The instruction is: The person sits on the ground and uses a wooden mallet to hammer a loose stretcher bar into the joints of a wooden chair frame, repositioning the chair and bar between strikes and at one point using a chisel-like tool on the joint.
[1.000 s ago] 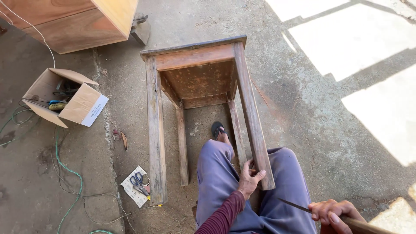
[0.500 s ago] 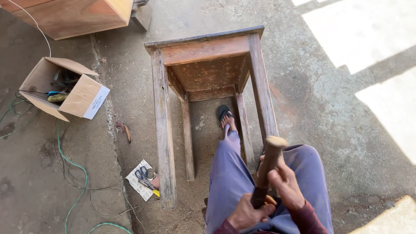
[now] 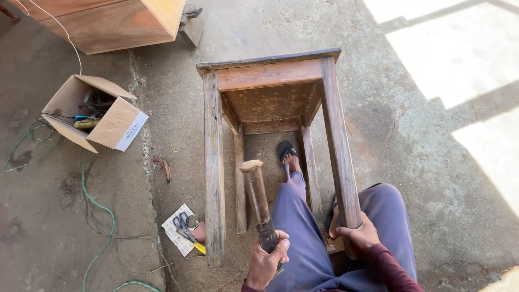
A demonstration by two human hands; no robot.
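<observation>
Between stool legs: the open frame of the wooden stool leaves a gap, partly filled by the person's leg and sandalled foot.
Left floor: pliers on paper, green cable, cardboard box.
Right floor: bare concrete, apparently unobstructed.

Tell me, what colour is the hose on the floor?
Green; the hose shows in the head view, left of the wooden table.

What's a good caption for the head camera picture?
Left hand grips a wooden handle; right hand holds a table leg.
</observation>
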